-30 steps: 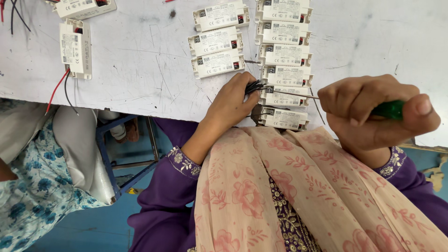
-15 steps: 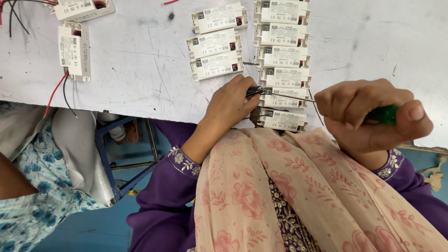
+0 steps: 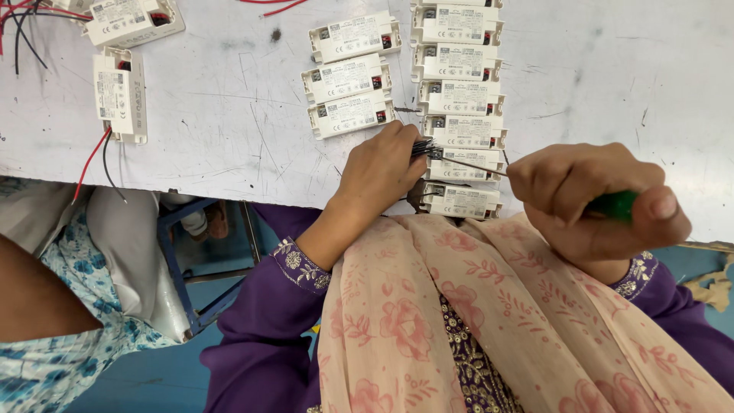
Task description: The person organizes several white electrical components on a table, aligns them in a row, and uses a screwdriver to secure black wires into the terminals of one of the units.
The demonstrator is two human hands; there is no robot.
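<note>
A wiring step on a small white driver box [image 3: 465, 164] is being carried out, as it appears: a bundle of thin dark wires [image 3: 423, 147] is being pinched between the fingers of the left hand [image 3: 380, 170] and held against the left end of that box, which is lying near the desk's front edge, about the centre of the view. A screwdriver with a green handle [image 3: 612, 205] is being gripped in the right hand [image 3: 589, 206], whose fingers are being pressed tightly around it; the thin metal shaft [image 3: 474, 164] is being pointed toward nine o'clock, with its tip lying just beside the wire ends. The next move is judged to call for the tip being seated squarely in the terminal while the wires are being kept from slipping out; whether the tip is already seated cannot be told.

On the scratched grey-white desk [image 3: 229, 115], identical flat white rectangular boxes, each bearing a pale printed label and a small red mark at one end, are being kept in a column [image 3: 459, 69] running toward twelve o'clock from the worked box. A further three [image 3: 350, 75] are lying at eleven o'clock, slightly tilted. At ten o'clock, two more boxes [image 3: 122, 84] are lying with red and black leads [image 3: 95, 164] trailing over the desk edge. Another person in pale blue floral cloth [image 3: 46, 336] is sitting at eight o'clock.
</note>
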